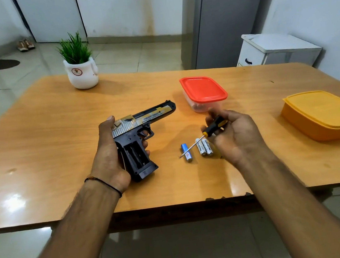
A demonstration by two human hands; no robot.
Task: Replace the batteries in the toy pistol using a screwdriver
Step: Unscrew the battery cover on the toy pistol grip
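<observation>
Left grip (107,159) curled round toy pistol (141,130), right grip (238,136) pinching screwdriver (213,127) over batteries (203,149), well inside near table edge (175,202).

On the table (44,129), the pistol (139,133) sits in the left hand (107,159), left of three batteries (208,148). The right hand (238,136) holds the screwdriver (212,128) over them, its tip perhaps touching one. A box (203,90) stands behind the batteries, a tub (324,115) far right, and a plant (81,73) back left.
</observation>
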